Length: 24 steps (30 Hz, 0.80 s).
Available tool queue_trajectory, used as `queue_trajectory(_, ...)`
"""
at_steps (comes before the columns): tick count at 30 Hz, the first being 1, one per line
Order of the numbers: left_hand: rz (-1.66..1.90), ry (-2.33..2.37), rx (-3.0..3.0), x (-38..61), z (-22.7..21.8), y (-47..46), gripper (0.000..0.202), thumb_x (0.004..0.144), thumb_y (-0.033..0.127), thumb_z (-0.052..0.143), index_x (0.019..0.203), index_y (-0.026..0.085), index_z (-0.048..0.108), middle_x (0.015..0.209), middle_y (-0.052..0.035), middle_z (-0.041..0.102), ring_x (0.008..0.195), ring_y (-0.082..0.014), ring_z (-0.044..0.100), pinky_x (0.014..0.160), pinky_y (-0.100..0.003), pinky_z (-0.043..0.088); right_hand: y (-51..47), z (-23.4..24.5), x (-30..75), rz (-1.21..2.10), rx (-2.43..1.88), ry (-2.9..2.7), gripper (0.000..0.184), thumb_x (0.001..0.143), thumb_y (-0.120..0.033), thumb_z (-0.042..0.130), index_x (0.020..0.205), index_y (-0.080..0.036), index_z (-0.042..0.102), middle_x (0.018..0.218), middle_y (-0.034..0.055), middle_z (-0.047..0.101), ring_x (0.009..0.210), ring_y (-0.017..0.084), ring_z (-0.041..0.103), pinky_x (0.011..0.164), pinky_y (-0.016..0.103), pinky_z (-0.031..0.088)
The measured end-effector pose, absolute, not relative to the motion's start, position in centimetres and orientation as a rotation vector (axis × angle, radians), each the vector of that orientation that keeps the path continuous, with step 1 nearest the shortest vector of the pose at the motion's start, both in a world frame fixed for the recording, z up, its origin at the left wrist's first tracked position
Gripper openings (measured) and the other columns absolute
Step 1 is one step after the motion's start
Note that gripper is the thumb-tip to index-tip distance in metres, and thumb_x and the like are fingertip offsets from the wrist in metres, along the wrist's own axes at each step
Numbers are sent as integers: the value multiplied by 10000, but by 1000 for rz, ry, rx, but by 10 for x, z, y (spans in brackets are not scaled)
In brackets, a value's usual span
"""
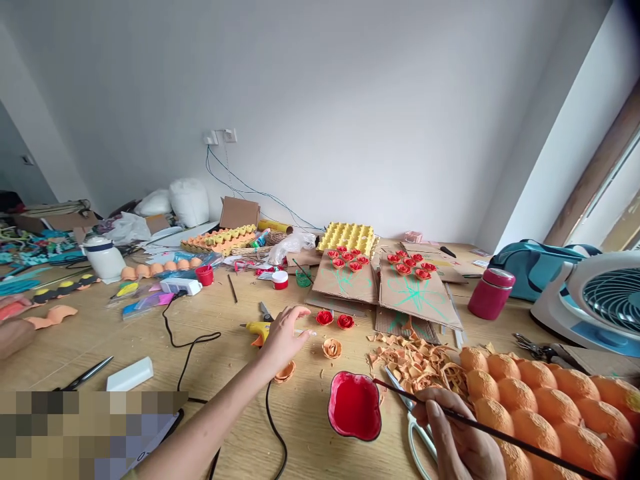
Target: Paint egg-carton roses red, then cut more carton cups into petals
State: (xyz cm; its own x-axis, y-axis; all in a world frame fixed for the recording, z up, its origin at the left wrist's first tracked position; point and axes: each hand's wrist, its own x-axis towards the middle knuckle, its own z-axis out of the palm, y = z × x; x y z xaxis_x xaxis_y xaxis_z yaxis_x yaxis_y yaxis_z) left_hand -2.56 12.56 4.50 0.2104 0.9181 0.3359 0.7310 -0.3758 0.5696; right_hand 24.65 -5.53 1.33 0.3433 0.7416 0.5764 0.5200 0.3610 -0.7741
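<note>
My right hand (453, 433) grips a long dark paintbrush (500, 435), its tip at the rim of a cup of red paint (355, 407). My left hand (287, 333) is open, fingers apart, reaching over a yellow glue gun (257, 328) and partly hiding it. Just beyond its fingertips sit two red paper roses (335, 320). An unpainted orange rose (332, 347) lies closer to me, and another unpainted rose (285, 372) is beside my left wrist. White-handled scissors (417, 427) lie partly under my right hand, next to orange carton scraps (420, 360).
An orange egg tray (545, 407) fills the right front, with a fan (600, 300) and red flask (491, 293) behind. Two cardboard sheets (415, 297) bear red roses. A power strip (181, 286) and black cord (187, 353) lie left. Another person's hand (15, 337) is at the far left.
</note>
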Motion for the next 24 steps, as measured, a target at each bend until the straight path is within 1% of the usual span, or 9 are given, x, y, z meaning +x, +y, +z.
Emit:
queue_trajectory(2, 1036, 1519, 2180, -33, 44, 104, 270, 847, 137, 606, 1099, 233, 614, 1160, -64, 689, 1134, -233, 646, 1024, -376, 496, -55, 13, 246, 195, -1325, -1306, 378, 950, -529, 598, 874, -186, 738, 797, 64, 750, 687, 196, 713, 624, 253, 558)
queue_trajectory(6, 1436, 1392, 2033, -44, 38, 75, 138, 896, 226, 532, 969, 220, 649, 983, -53, 733, 939, -220, 690, 886, -349, 540, -56, 18, 235, 235, -1342, -1195, 398, 946, -581, 579, 912, -204, 700, 686, 15, 657, 660, 177, 641, 588, 241, 503)
queue_trajectory(8, 1519, 1402, 1958, -50, 37, 69, 194, 936, 291, 489, 918, 217, 667, 915, -51, 742, 863, -212, 693, 818, -324, 541, -57, 21, 229, 273, -1334, -1155, 412, 930, -604, 592, 872, -209, 691, 673, 13, 637, 657, 179, 623, 589, 246, 499)
queue_trajectory(10, 1543, 1441, 1880, -57, 36, 67, 300, 969, 360, 441, 835, 213, 666, 809, -42, 728, 761, -203, 681, 736, -300, 530, -58, 24, 227, 319, -1322, -1138, 421, 907, -615, 620, 842, -205, 694, 679, 22, 648, 646, 186, 624, 589, 256, 517)
queue_trajectory(13, 1542, 1508, 1798, -67, 34, 69, 450, 997, 433, 373, 649, 220, 563, 609, -11, 630, 598, -186, 621, 636, -284, 491, -58, 27, 227, 407, -1291, -1158, 432, 865, -627, 668, 873, -198, 720, 720, 49, 698, 665, 208, 666, 602, 275, 567)
queue_trajectory(15, 1537, 1517, 1804, -71, 31, 72, 423, 991, 427, 385, 658, 222, 545, 630, -11, 638, 610, -187, 628, 642, -285, 486, -58, 28, 229, 446, -1264, -1190, 438, 850, -628, 686, 919, -199, 742, 765, 67, 731, 691, 222, 693, 624, 287, 597)
queue_trajectory(18, 1473, 1461, 1977, -67, 24, 74, 273, 966, 365, 448, 792, 215, 597, 807, -39, 704, 763, -204, 670, 731, -299, 498, -59, 26, 231, 448, -1241, -1214, 423, 859, -607, 689, 977, -207, 759, 800, 78, 752, 698, 223, 710, 651, 298, 619)
queue_trajectory(22, 1288, 1366, 2217, -47, 18, 69, 314, 981, 278, 427, 698, 219, 549, 715, -21, 649, 738, -203, 636, 730, -311, 478, -58, 17, 235, 406, -1229, -1273, 343, 924, -539, 640, 948, -218, 759, 771, 66, 741, 684, 199, 704, 633, 263, 607)
queue_trajectory(24, 1189, 1346, 2266, -35, 17, 66, 235, 959, 219, 464, 755, 213, 580, 788, -27, 681, 789, -207, 647, 755, -321, 485, -58, 13, 237, 395, -1227, -1322, 309, 958, -495, 609, 940, -222, 753, 763, 61, 728, 661, 184, 685, 607, 247, 588)
